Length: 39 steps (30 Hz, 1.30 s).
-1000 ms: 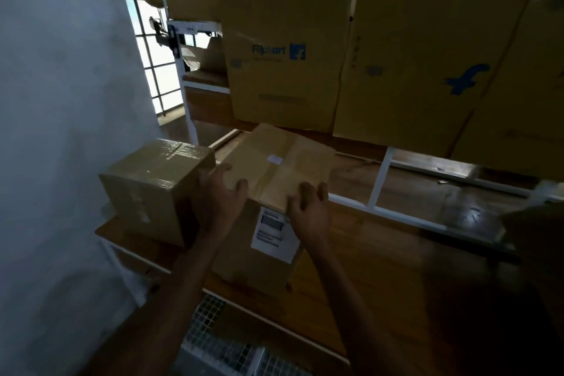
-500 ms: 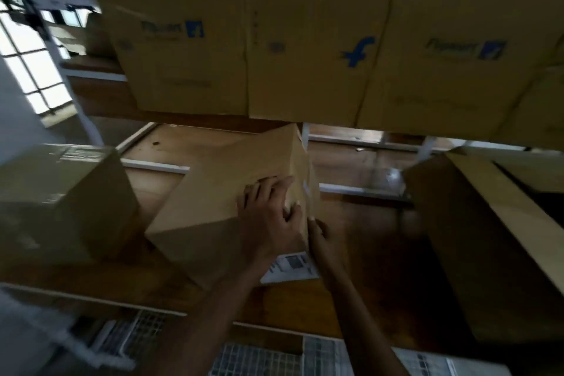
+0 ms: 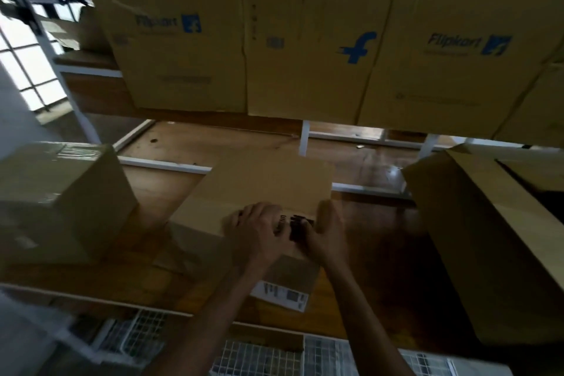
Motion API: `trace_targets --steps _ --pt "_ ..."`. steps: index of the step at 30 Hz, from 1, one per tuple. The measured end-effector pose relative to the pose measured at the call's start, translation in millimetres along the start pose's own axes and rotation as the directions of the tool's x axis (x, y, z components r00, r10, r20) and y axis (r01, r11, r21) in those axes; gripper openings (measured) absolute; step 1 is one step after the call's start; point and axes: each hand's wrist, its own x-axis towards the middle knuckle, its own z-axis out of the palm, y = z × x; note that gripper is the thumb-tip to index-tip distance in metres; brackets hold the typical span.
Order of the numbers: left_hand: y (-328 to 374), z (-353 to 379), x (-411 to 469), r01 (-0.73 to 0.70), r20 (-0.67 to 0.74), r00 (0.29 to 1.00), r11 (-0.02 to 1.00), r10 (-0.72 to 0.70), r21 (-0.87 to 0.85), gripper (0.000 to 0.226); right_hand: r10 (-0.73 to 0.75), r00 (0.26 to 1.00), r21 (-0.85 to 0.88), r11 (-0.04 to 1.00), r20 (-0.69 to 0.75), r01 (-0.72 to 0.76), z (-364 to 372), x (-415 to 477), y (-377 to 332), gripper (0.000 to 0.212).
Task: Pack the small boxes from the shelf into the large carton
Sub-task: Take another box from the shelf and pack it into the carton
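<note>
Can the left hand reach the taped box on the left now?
Probably yes: the taped box stands near, nothing between, but the left hand must first release the middle box.

Warehouse stockroom: Flipkart cartons [image 3: 183, 49] stacked on shelving [image 3: 360, 162], labelled parcel [image 3: 259, 186].

Head camera looks forward and down, close over the shelf [image 3: 158, 188].
</note>
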Motion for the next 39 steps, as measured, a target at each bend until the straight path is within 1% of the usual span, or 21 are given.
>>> trace_targets --steps 1,2,3,4,5,7,9,11,12,13,15,18,22,24,27,29,31,33,35,37,39 --pt "-19.0 -5.5 7.9 0.059 0.019 0.998 0.998 -0.06 0.028 0.043 -0.035 0.998 -0.115 0.993 0.044 0.04 -1.1 -5.0 -12.2 0.071" --pt "-39.2 -11.4 15.8 0.115 0.036 0.992 0.992 -0.117 0.056 0.047 -0.037 0.997 -0.251 0.967 0.067 0.053 -0.9 -7.2 -20.6 0.08" --pt "-57.4 -19.3 22.6 0.161 0.049 0.985 0.983 -0.166 0.092 0.052 -0.06 0.995 -0.357 0.93 0.074 0.083 2.5 -7.8 -26.8 0.083" --pt "-73.0 -27.1 28.6 0.2 0.059 0.976 0.971 -0.209 0.129 0.054 -0.084 0.993 -0.43 0.896 0.078 0.11 7.5 -10.3 -34.0 0.081" --pt "-88.6 -34.8 33.3 0.246 0.059 0.965 0.957 -0.257 0.154 0.053 -0.099 0.991 -0.458 0.879 0.093 0.131 13.8 -11.4 -39.8 0.079" --pt "-113.5 -49.1 37.8 0.392 0.04 0.916 0.913 -0.399 0.116 0.05 -0.103 0.987 -0.473 0.869 0.123 0.149 29.1 -11.8 -41.4 0.074" --pt "-133.6 -59.3 36.6 0.569 0.059 0.821 0.822 -0.568 0.0 0.05 -0.107 0.987 -0.47 0.87 0.117 0.15 36.1 -12.2 -41.6 0.073" --pt "-146.1 -60.5 33.7 0.675 0.112 0.738 0.73 -0.665 -0.106 0.047 -0.111 0.988 -0.474 0.868 0.109 0.15 38.2 -10.6 -40.5 0.071" --pt "-149.3 -57.0 31.6 0.684 0.131 0.729 0.719 -0.672 -0.123 0.047 -0.11 0.989 -0.477 0.867 0.102 0.146 37.7 -10.0 -40.0 0.071" --pt "-149.4 -53.9 28.7 0.673 0.134 0.739 0.73 -0.66 -0.121 0.047 -0.101 0.99 -0.471 0.872 0.097 0.135 35.7 -10.1 -39.8 0.071" --pt "-147.9 -48.3 26.5 0.649 0.12 0.76 0.752 -0.638 -0.112 0.05 -0.105 0.99 -0.466 0.874 0.091 0.136 35.2 -9.3 -38.1 0.068" --pt "-145.8 -46.5 27.6 0.65 0.098 0.76 0.749 -0.643 -0.127 0.049 -0.106 0.991 -0.441 0.888 0.081 0.131 36.0 -9.5 -35.1 0.064" --pt "-140.2 -52.0 24.8 0.615 0.097 0.786 0.756 -0.611 -0.223 0.039 -0.124 0.99 -0.439 0.888 0.063 0.139 35.7 -10.7 -31.7 0.059" --pt "-135.4 -56.8 28.0 0.59 0.067 0.797 0.751 -0.6 -0.297 0.036 -0.146 0.988 -0.446 0.882 0.052 0.154 35.1 -12.5 -33.2 0.058" --pt "-134.9 -60.6 40.2 0.506 -0.049 0.814 0.748 -0.578 -0.429 0.033 -0.141 0.989 -0.441 0.885 0.053 0.15 29.7 -13.1 -31.9 0.058" --pt "-134.8 -62.2 43.0 0.408 -0.162 0.821 0.762 -0.547 -0.503 0.036 -0.141 0.988 -0.432 0.889 0.057 0.152 24.7 -12.8 -27.8 0.059" --pt "-121.7 -65.1 42.0 0.291 -0.27 0.842 0.814 -0.468 -0.503 0.039 -0.15 0.987 -0.412 0.898 0.049 0.157 13.9 -13.7 -22.8 0.056" --pt "-92.1 -72.5 38.6 0.177 -0.333 0.865 0.849 -0.375 -0.498 0.042 -0.162 0.987 -0.386 0.909 0.023 0.158 -1.3 -13.8 -12.5 0.052" --pt "-54.5 -81.7 35.5 0.055 -0.391 0.879 0.872 -0.274 -0.486 0.044 -0.202 0.979 -0.358 0.913 0.013 0.193 -18.4 -13.6 3.3 0.056" --pt "-10.4 -88.9 30.6 -0.096 -0.434 0.89 0.873 -0.139 -0.477 0.04 -0.343 0.939 -0.325 0.885 0.025 0.332 -36.3 -18.6 18.6 0.066" --pt "37.8 -94.0 22.6 -0.246 -0.424 0.905 0.816 0.001 -0.524 0.038 -0.474 0.878 -0.26 0.842 0.066 0.474 -46.6 -29.3 18.0 0.073"
